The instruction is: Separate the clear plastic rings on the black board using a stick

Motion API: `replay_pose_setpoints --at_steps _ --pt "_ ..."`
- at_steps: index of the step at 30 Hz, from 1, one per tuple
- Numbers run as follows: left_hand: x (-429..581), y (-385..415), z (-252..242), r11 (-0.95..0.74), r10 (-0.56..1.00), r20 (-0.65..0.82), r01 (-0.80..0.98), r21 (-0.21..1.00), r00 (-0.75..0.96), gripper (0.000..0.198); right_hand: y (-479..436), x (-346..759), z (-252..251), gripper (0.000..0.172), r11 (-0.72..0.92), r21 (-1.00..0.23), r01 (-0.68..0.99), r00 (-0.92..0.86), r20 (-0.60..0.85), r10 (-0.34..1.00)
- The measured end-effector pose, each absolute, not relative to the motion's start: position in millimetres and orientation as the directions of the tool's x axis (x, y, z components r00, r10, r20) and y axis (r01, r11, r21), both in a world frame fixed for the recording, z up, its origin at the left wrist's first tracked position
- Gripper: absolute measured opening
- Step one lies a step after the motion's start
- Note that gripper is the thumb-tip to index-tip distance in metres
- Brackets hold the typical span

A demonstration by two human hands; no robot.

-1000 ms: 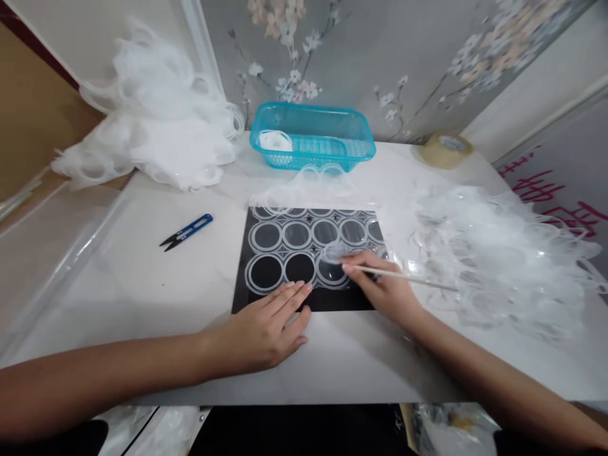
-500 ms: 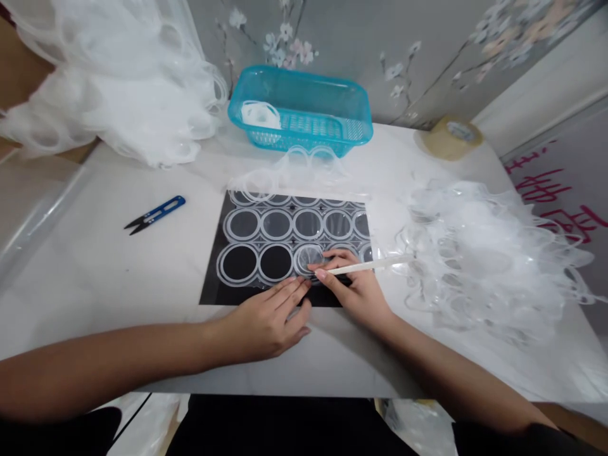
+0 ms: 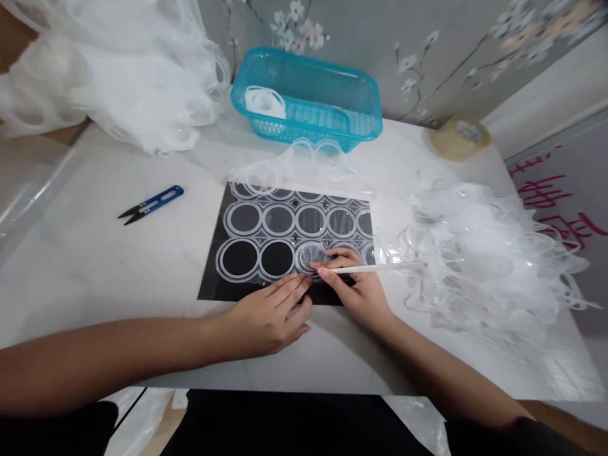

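Note:
A clear sheet printed with rows of white rings (image 3: 278,220) lies over a black mat (image 3: 213,288). My right hand (image 3: 357,285) pinches a thin white stick (image 3: 380,268), its tip at the edge of the third ring in the front row. My left hand (image 3: 273,315) rests palm down at the sheet's front edge, fingers extended beside that tip and pressing on the sheet. Two front rings at the left have solid black centres; the third looks clear and shiny.
Blue snips (image 3: 159,200) lie at the left. Behind the mat stands a blue basket (image 3: 308,126) with white rings (image 3: 265,102) inside. White film scraps pile up right (image 3: 489,253) and back left (image 3: 128,82). A tape roll (image 3: 460,137) sits back right.
The view has shifted slightly. Both hands keep nearly the same place on the sheet, and the stick's far end has tilted down a little.

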State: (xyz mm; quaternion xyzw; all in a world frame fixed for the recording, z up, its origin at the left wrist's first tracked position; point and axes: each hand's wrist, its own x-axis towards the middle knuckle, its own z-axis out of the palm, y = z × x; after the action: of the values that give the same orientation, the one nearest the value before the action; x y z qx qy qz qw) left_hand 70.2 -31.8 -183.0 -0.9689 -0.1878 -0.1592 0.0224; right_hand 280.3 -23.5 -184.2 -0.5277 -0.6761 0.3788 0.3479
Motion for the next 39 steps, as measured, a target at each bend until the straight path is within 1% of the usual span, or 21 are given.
replay_pose_setpoints --at_steps 5,7,8,9,11,13,15,17,18,19,21,22,23,24,25,26,28,30,31,36,39 --pt "69 -33 -186 -0.929 0.356 0.331 0.37 0.022 0.874 0.035 -24 279 -182 0.01 0.166 -0.859 0.485 -0.198 0.077 0.977" --pt "69 -33 -188 -0.926 0.366 0.342 0.374 0.043 0.866 0.035 -25 280 -183 0.009 0.203 -0.836 0.509 -0.208 0.109 0.972" --pt "70 -34 -189 -0.925 0.372 0.347 0.376 0.058 0.861 0.035 -25 282 -183 0.009 0.255 -0.815 0.52 -0.24 0.147 0.959" --pt "70 -34 -189 -0.922 0.381 0.352 0.379 0.076 0.855 0.035 -26 284 -184 0.009 0.331 -0.781 0.53 -0.302 0.191 0.934" --pt "71 -35 -190 -0.913 0.407 0.359 0.388 0.125 0.84 0.036 -27 287 -184 0.013 0.52 -0.664 0.538 -0.478 0.267 0.837" --pt "71 -35 -189 -0.901 0.434 0.353 0.396 0.177 0.829 0.038 -25 290 -182 0.018 0.664 -0.524 0.533 -0.624 0.286 0.727" --pt "71 -33 -188 -0.891 0.453 0.343 0.402 0.213 0.823 0.039 -18 292 -179 0.021 0.719 -0.427 0.548 -0.678 0.277 0.681" --pt "69 -31 -186 -0.888 0.454 0.333 0.392 0.238 0.826 0.037 -3 296 -174 0.022 0.724 -0.399 0.563 -0.659 0.311 0.684" --pt "68 -30 -185 -0.889 0.451 0.332 0.383 0.253 0.829 0.035 6 300 -172 0.022 0.705 -0.402 0.584 -0.61 0.356 0.708" --pt "67 -29 -184 -0.889 0.446 0.33 0.371 0.267 0.832 0.033 14 305 -169 0.021 0.663 -0.416 0.623 -0.516 0.419 0.747" --pt "65 -28 -184 -0.892 0.436 0.324 0.356 0.277 0.84 0.032 27 317 -162 0.02 0.505 -0.486 0.713 -0.194 0.556 0.808" --pt "64 -27 -184 -0.894 0.433 0.324 0.357 0.269 0.841 0.032 29 323 -159 0.02 0.41 -0.538 0.736 -0.006 0.602 0.799" --pt "63 -27 -184 -0.898 0.429 0.329 0.36 0.252 0.841 0.031 29 329 -157 0.019 0.325 -0.595 0.735 0.149 0.609 0.779" --pt "63 -27 -184 -0.905 0.42 0.337 0.36 0.228 0.843 0.031 25 333 -155 0.019 0.269 -0.647 0.713 0.245 0.59 0.769" --pt "63 -28 -184 -0.913 0.405 0.346 0.356 0.198 0.847 0.029 19 336 -155 0.019 0.233 -0.693 0.682 0.281 0.542 0.792" --pt "64 -28 -184 -0.924 0.383 0.358 0.348 0.161 0.851 0.028 10 337 -157 0.019 0.21 -0.73 0.65 0.264 0.476 0.839" --pt "69 -28 -183 -0.944 0.327 0.381 0.32 0.083 0.865 0.026 -9 334 -164 0.019 0.173 -0.793 0.584 0.149 0.314 0.938" --pt "78 -29 -184 -0.952 0.29 0.382 0.304 0.027 0.877 0.027 -25 328 -175 0.019 0.147 -0.839 0.524 0.068 0.213 0.975" --pt "84 -29 -184 -0.953 0.285 0.375 0.304 0.009 0.882 0.028 -31 325 -180 0.019 0.145 -0.853 0.501 0.051 0.196 0.979" --pt "111 -28 -189 -0.958 0.235 0.37 0.278 -0.066 0.899 0.034 -35 319 -193 0.018 0.173 -0.874 0.454 0.029 0.208 0.978" --pt "120 -27 -192 -0.948 0.272 0.37 0.313 -0.055 0.888 0.037 -33 322 -193 0.017 0.18 -0.866 0.466 -0.022 0.192 0.981"
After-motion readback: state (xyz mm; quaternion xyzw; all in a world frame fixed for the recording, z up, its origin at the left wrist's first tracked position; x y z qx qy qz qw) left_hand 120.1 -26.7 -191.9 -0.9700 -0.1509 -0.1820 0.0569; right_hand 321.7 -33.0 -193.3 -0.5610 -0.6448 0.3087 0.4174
